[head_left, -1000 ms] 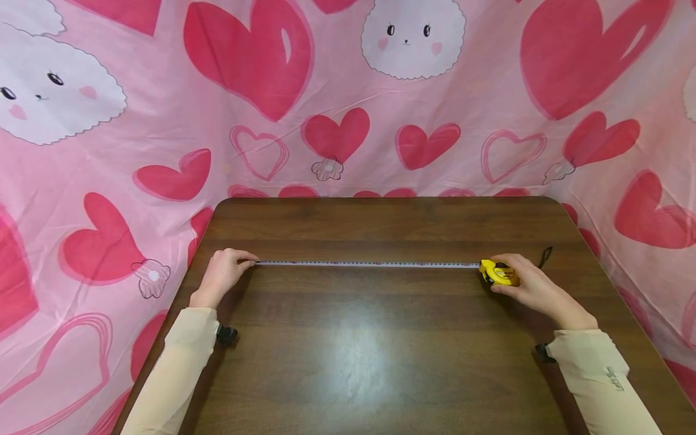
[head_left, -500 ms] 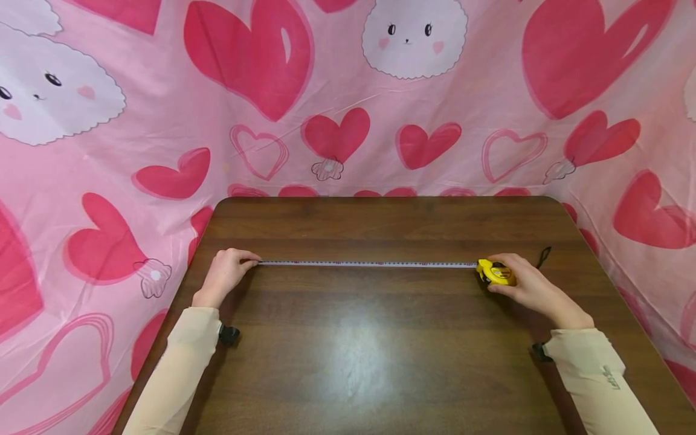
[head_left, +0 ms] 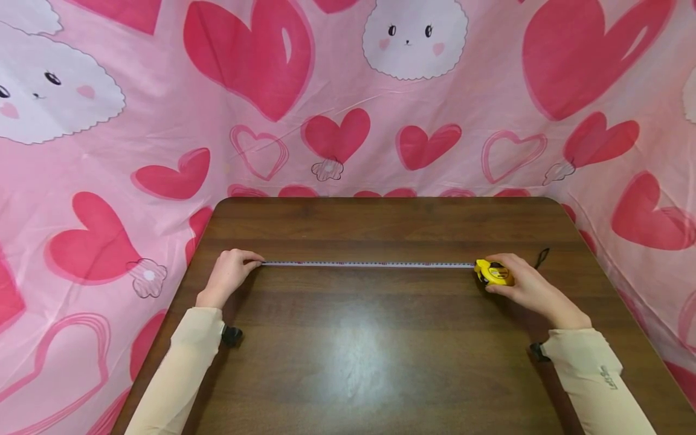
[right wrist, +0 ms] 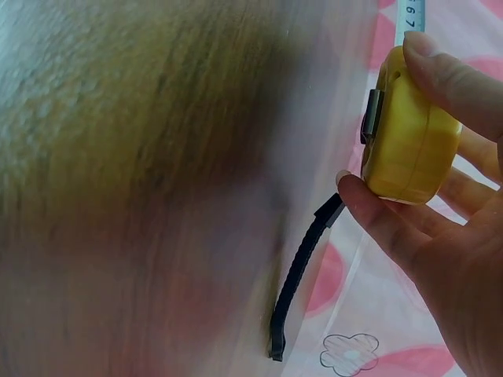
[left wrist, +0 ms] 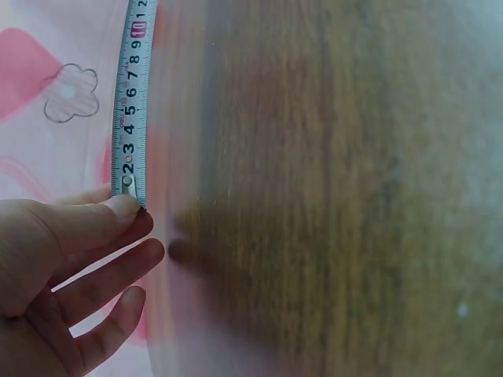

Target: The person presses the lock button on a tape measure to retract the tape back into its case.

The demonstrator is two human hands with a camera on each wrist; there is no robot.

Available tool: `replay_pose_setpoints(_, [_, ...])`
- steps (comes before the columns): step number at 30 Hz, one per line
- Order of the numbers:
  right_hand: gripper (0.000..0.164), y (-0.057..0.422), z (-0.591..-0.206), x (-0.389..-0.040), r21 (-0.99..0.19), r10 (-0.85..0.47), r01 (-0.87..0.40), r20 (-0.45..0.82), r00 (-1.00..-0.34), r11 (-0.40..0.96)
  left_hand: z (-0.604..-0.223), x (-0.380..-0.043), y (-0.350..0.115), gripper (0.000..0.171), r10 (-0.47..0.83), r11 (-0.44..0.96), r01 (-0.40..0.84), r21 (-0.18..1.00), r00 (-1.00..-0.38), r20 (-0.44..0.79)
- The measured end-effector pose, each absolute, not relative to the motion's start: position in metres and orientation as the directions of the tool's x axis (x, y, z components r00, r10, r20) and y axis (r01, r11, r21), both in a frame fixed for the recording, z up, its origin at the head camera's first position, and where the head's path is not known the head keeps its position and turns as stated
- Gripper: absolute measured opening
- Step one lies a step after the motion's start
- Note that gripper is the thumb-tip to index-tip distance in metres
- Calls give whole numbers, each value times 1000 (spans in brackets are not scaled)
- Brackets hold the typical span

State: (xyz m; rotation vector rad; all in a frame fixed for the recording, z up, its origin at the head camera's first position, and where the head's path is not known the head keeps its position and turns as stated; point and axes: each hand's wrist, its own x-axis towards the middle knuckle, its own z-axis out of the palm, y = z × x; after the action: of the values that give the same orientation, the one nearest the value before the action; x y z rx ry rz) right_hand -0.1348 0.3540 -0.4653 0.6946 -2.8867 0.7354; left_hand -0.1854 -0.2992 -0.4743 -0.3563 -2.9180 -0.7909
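Tape-measure blade (head_left: 368,264) stretched between fingers (head_left: 252,255): metal-tipped end (left wrist: 129,185) pinched in left hand (head_left: 227,272), yellow case (head_left: 493,273) gripped by right hand (head_left: 533,286).

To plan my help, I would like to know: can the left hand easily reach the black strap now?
Probably not easily: the left hand pinches the end of the tape, and the black strap is beyond the right hand, which holds the yellow case.
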Motion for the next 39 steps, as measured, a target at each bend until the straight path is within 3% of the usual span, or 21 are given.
replay_pose_setpoints(39, [59,342,-461,-139,-488,-413,-421,129,-901,765,-471,-188,-284,15,203,812,219,541,-975,89])
